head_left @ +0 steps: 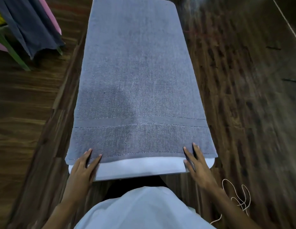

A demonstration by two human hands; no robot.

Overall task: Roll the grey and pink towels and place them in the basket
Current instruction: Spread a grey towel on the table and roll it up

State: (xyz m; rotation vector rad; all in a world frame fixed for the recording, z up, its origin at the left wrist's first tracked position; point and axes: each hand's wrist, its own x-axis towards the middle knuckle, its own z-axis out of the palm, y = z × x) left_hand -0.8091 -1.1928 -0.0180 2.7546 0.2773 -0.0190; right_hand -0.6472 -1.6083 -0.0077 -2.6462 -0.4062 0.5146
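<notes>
Head view shows wooden floor all round a narrow white bench, with the grey towel spread flat along nearly its whole length — only a white strip bare at the near end. Rolling looks about to start: the left hand and right hand lie with fingers straight on the near hem's corners, gripping nothing. Next they must turn that hem over evenly. The towel's sides meet the bench edges, so little margin; ahead, the run is long. Some cloth — dark and pink — hangs far left; no basket shows.
</notes>
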